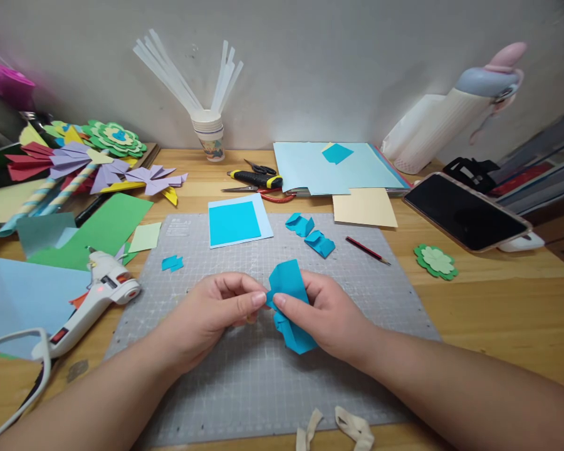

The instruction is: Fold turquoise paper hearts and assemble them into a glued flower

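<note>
Folded blue paper is in both my hands, raised over the middle of the cutting mat. Right hand: gripping its right side, thumb laid across the front; the other fingers are mostly hidden behind. Left hand: thumb and forefinger pinched at its left edge, remaining fingers curled.

On the mat: two smaller folded blue pieces near the far edge, right of centre; red-and-black pencil near the far right corner; small blue scraps near the left edge. Bright blue square rests on a paler sheet overlapping the mat's far edge. White glue gun: beside the left edge.
</note>
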The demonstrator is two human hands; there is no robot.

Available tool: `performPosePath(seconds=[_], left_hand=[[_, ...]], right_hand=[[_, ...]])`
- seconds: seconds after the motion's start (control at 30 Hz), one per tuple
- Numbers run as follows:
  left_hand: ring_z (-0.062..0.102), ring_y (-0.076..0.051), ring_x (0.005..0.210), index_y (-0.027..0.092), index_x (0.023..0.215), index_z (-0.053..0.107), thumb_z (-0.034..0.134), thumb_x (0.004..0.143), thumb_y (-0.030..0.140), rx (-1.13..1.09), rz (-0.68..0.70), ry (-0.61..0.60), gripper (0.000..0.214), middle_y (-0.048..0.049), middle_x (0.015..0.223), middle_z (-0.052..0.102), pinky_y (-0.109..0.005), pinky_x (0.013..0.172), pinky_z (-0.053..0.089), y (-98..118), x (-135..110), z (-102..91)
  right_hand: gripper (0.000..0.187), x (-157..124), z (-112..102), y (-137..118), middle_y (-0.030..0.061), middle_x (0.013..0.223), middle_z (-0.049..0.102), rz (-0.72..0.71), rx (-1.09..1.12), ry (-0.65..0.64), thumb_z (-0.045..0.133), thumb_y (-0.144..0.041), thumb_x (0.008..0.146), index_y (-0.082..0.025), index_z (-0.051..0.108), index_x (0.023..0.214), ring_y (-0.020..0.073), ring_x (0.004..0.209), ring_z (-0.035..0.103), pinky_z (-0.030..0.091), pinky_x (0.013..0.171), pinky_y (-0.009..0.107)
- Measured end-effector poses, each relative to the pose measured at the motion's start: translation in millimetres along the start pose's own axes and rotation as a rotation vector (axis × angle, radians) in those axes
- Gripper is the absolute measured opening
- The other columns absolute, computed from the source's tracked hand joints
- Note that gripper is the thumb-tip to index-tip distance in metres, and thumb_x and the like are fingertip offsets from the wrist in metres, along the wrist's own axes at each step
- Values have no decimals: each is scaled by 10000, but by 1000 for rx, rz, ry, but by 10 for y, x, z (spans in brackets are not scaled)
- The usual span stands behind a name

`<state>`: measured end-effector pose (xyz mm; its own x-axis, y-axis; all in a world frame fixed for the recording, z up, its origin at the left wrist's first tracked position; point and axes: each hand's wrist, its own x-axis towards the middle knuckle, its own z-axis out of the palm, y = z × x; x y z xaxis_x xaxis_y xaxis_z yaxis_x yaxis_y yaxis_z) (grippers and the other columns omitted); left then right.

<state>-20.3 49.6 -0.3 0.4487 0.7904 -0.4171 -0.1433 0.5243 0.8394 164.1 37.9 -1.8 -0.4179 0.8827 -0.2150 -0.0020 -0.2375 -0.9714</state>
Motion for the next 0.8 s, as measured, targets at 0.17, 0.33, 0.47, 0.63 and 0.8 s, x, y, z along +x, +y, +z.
performPosePath(seconds=[0.17, 0.33, 0.47, 0.63, 0.8], left_hand=[[381, -47, 521, 175, 698, 692, 779, 696, 303, 40, 16, -34, 155, 59, 559, 519, -178, 508, 300, 2, 2, 6], [387, -52, 536, 174, 690, 679, 769, 705, 285, 67, 32, -29, 143, 60, 571, 524, -182, 527, 309, 0, -8, 16], [379, -61, 528, 172, 678, 665, 738, 733, 353, 56, 11, -20, 202, 58, 541, 506, -192, 536, 307, 5, -18, 17], [369, -61, 522, 173, 679, 658, 737, 736, 330, 60, 21, -31, 185, 57, 548, 504, -197, 520, 288, 12, -17, 16], [384, -74, 535, 177, 659, 654, 720, 749, 299, 98, 41, -43, 165, 58, 529, 483, -209, 536, 307, 2, -21, 5]], right_hand=[[216, -15, 2, 20, -50, 594, 450, -39, -47, -18, 555, -283, 837, -180, 475, 665, 72, 527, 399, 367, 470, 172], [218, -26, 2, 5, -46, 593, 457, -46, -33, -36, 546, -290, 845, -173, 489, 670, 70, 521, 407, 374, 464, 171], [230, -24, 1, 0, -43, 581, 472, -26, -31, -17, 528, -283, 852, -173, 477, 656, 70, 509, 417, 372, 451, 169], [226, -23, 1, -6, -42, 580, 473, -29, -48, -29, 521, -277, 853, -171, 480, 657, 69, 512, 414, 371, 453, 166], [233, -20, -6, 5, -44, 582, 463, -41, -77, -37, 518, -273, 859, -171, 479, 654, 69, 520, 410, 370, 466, 168]])
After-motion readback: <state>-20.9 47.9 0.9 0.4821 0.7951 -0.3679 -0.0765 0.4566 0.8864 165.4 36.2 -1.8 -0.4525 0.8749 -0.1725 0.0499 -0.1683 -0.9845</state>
